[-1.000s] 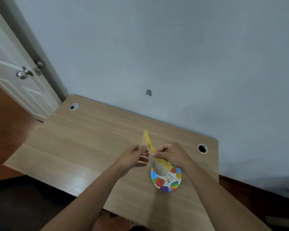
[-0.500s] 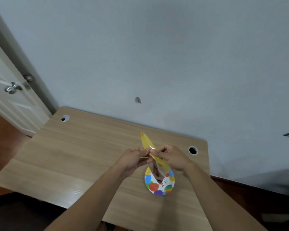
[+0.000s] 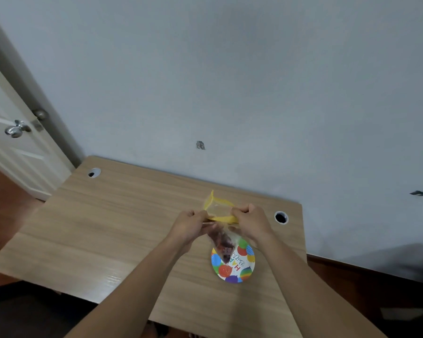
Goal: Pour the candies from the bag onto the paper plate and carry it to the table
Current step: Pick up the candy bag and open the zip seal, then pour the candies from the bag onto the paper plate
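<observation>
Both hands pinch the bag [image 3: 220, 211] by its yellow mouth strip, the left hand [image 3: 189, 225] and right hand [image 3: 250, 222] drawing it apart (likely to open it), held above the paper plate [image 3: 239, 267] near the desk's [image 3: 108, 228] right edge so the candies [image 3: 224, 242] will fall onto it.

Two bare forearms enter from the lower edge of the head view and narrow toward the wrists. Neither arm shows a sleeve, cuff, glove or other clothing along its visible length. The left hand [image 3: 189, 226] and the right hand [image 3: 250, 222] are likewise uncovered, with knuckles and fingers visible. Whether a ring, watch or band is worn cannot be told; the wrists appear plain. Upper arms and shoulders lie outside the frame.
</observation>
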### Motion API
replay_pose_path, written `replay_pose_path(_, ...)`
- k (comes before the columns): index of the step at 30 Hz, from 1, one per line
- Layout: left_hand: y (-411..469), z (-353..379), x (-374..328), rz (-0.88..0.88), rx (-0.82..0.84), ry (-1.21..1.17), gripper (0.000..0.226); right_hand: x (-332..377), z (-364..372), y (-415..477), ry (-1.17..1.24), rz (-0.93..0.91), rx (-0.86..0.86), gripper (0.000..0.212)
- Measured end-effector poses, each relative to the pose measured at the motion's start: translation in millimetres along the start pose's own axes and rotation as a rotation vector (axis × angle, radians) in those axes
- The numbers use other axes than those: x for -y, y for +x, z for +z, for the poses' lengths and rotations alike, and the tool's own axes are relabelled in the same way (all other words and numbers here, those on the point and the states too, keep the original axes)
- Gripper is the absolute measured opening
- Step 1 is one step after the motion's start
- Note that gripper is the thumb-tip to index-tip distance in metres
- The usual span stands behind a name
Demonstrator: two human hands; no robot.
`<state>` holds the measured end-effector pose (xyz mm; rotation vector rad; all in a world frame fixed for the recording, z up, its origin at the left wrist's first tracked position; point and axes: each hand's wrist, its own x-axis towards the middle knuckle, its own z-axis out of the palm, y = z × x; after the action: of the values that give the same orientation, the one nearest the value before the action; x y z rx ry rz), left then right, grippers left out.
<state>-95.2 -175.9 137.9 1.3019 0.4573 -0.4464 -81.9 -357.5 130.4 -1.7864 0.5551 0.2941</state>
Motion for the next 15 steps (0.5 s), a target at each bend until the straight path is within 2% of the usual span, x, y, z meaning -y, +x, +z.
replay_pose_path(2, -3.7, -4.0, -1.6, 0.039, -0.058, 0.160, 0.013, 0.9, 1.0, -0.2, -0.217, -0.131, -0.058, 0.024)
replay_pose_path(4, -7.0, -10.3, -5.8, 0.050, -0.079, 0.362, 0.019, 3.8, 1.1, 0.1, -0.391, -0.258, -0.091, 0.026)
replay_pose_path(9, -12.8, -36.4, -22.3, -0.032, 0.004, 0.807, 0.022, 19.2, -20.8, 7.8, -0.589, -0.404, -0.177, 0.025)
replay_pose_path(13, -13.8, -56.0, -24.1, -0.090, 0.140, 0.806, 0.024, 28.6, -32.5, 1.7, -0.638, -0.461, -0.107, 0.027)
replay_pose_path(15, -11.2, -65.0, -20.9, -0.070, 0.175, 0.797, 0.035, 31.2, -31.2, -2.3, -0.620, -0.480, -0.034, 0.032)
